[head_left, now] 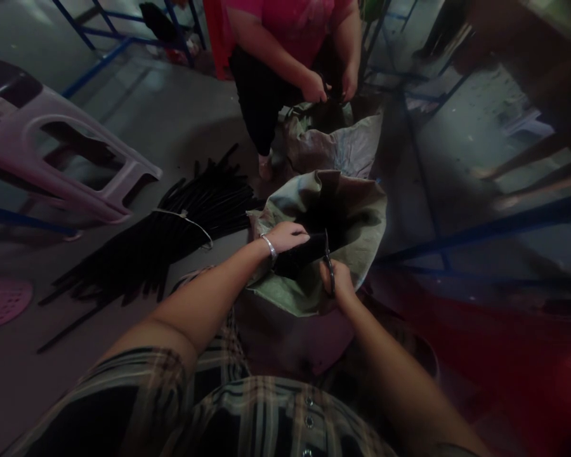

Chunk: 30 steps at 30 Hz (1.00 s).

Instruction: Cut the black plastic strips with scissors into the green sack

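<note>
2 sacks stand with mouths open: the near sack [295, 295] gapes in front of the wearer, its inside too dark to read, and a co-worker [285, 25] bends over the far sack [347, 149], just beyond. The right hand [339, 279] is closed round the handles of 1 pair of scissors [327, 251], blades over the near sack's mouth. The left hand [287, 236] is at its left side, fingers drawn together; whether they grip anything I cannot tell. Left of the sack, 1 string-tied bundle of black strips [124, 247], too many to count, lies on the floor, near 1 plastic stool [19, 136].
</note>
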Motion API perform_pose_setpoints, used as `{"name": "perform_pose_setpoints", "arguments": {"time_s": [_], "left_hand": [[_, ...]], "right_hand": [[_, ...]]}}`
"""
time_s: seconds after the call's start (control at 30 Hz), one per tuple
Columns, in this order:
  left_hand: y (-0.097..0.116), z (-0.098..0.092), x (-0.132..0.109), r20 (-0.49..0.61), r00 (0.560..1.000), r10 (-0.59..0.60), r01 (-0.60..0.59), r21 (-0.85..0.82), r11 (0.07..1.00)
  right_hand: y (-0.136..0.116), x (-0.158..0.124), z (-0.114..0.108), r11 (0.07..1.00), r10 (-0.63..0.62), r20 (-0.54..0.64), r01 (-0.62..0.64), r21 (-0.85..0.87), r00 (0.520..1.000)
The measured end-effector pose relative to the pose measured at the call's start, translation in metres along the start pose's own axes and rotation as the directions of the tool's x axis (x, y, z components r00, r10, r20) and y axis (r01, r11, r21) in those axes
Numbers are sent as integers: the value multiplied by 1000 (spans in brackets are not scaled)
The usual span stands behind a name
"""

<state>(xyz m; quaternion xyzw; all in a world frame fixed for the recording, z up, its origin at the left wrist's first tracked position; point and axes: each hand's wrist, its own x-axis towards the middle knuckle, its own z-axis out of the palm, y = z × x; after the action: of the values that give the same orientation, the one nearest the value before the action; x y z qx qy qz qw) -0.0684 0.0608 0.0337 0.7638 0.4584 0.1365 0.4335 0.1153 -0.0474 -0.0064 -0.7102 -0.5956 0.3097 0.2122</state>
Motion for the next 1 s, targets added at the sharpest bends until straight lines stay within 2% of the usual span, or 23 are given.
{"name": "perform_pose_setpoints", "arguments": {"time_s": [0.17,0.27,0.4,0.7,1.0], "left_hand": [[-1,2,1,-53,998,36,-34,40,999],[0,5,1,-62,998,27,-24,57,998],[4,10,-1,-45,998,35,-33,49,998],[10,15,-3,-14,999,47,-46,26,999],[10,4,-5,1,1000,30,-30,13,999]], "right_hand": [[3,3,2,999,32,124,-28,-31,992],[1,2,4,998,-3,185,15,-67,983],[-3,-1,3,990,-33,211,60,-124,977],[-1,-3,3,983,-68,191,99,-157,979],[-5,-5,-1,995,-23,77,30,-98,997]]}}
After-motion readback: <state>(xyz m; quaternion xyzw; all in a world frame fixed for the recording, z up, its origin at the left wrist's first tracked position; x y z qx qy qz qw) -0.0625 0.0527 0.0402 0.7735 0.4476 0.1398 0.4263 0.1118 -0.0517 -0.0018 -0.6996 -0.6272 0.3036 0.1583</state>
